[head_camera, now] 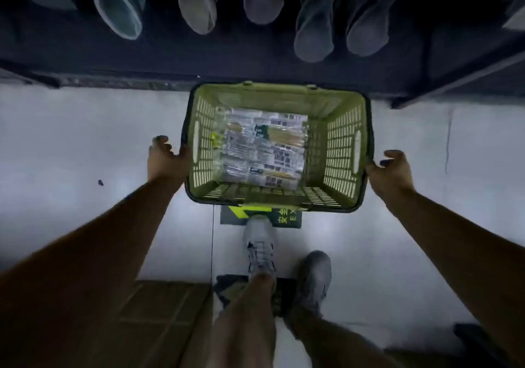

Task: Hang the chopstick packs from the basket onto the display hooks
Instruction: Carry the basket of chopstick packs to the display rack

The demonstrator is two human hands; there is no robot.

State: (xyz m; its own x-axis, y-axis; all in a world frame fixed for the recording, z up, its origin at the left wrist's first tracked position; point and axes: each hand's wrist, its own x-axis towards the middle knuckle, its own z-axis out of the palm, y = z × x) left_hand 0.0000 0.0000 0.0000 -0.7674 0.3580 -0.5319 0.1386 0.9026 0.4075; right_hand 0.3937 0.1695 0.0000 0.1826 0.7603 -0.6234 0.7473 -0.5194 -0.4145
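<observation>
A green plastic basket point(343, 151) is below me over the pale floor, close to the dark shelf base. Several clear chopstick packs point(264, 148) with white labels lie flat in its bottom. My left hand point(166, 158) grips the basket's left rim, fingers curled at its edge. On the opposite side my right hand point(390, 170) grips the right rim. No display hooks are clearly visible; the frame is motion-blurred.
A dark shelving unit point(255, 63) runs across the top, with rounded packaged goods point(197, 6) hanging above it. A green floor sticker point(284, 217) lies under the basket's near edge. My two feet point(260, 248) stand just behind it. A brown cardboard surface point(159, 310) is at lower left.
</observation>
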